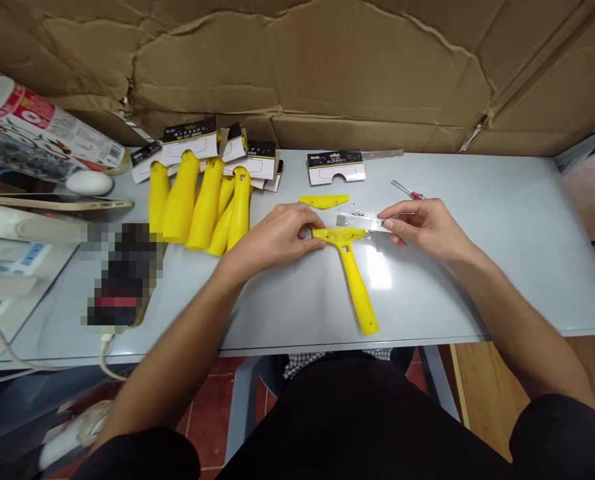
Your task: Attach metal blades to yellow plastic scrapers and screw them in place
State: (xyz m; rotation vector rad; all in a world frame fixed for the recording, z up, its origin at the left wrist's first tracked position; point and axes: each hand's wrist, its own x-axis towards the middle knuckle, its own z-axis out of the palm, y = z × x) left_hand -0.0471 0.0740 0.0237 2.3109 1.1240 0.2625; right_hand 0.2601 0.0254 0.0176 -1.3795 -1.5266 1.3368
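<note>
My left hand (290, 233) pinches the left end of the head of a yellow scraper handle (358, 290), which lies on the grey table with its grip toward me. Between the thumb and fingers of my right hand (422, 225) is a thin metal blade (362, 221), held just above the scraper head. Behind the head lies a separate yellow cover piece (323, 201). A few small screws (358, 213) sit near the blade. Farther back on the right is a screwdriver (408, 190) with a red and clear handle.
Several yellow scraper handles (205, 203) with black-and-white card packaging (190, 140) lie at the left back. Another card (335, 167) is behind the cover piece. A phone (127, 273) with a cable and a large bottle (52, 127) stand left. Cardboard (327, 67) walls the back.
</note>
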